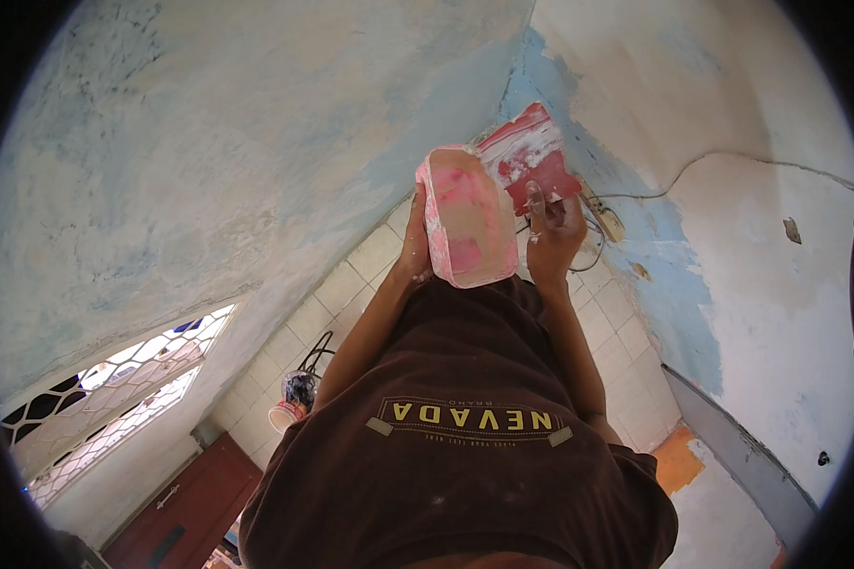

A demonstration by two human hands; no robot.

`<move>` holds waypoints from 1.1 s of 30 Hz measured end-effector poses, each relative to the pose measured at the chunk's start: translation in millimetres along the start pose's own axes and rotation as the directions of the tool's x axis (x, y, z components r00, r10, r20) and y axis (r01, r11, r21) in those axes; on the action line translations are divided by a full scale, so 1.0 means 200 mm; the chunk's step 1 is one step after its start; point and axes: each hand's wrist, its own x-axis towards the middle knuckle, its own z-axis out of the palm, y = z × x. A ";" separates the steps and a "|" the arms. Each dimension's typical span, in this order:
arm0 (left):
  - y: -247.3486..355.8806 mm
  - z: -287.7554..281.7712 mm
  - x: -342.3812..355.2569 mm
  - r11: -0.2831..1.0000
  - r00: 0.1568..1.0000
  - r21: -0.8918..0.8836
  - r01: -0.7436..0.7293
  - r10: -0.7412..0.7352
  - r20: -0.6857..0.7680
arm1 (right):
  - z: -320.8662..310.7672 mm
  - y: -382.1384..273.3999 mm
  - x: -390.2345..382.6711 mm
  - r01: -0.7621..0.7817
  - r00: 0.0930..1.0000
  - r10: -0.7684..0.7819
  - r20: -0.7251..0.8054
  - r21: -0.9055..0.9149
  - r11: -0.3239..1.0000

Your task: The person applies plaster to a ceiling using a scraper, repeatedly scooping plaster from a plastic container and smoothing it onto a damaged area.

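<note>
My left hand grips the side of a pink plastic tub with rounded corners. Pink and pale smears coat its inside, and the tub is tilted so that I look into it. In my right hand is a red putty spreader, pinched at its lower edge with the thumb on the near face. White paste streaks the spreader's upper part, and its left side is against or just beside the tub's rim; I cannot tell which. Some white paste sticks to my right fingers.
Patchy plastered walls meet in a corner ahead. A cable runs along the right wall, near a socket board. On the tiled floor a container stands to my left. A lattice window and red-brown door are lower left.
</note>
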 end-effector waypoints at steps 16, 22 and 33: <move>0.04 -0.04 0.01 0.999 0.999 -0.035 0.022 -0.024 -0.043 | 0.02 -0.07 -0.01 -0.033 0.999 0.032 0.007 0.262 0.965; 0.03 -0.06 0.03 0.997 1.000 -0.078 0.009 -0.011 -0.027 | 0.03 -0.13 0.00 -0.014 0.999 0.026 -0.040 0.285 0.959; 0.00 -0.01 0.06 0.962 0.990 -0.238 -0.137 0.141 -0.003 | 0.11 -0.21 0.03 0.239 0.951 -0.086 0.297 -0.530 0.814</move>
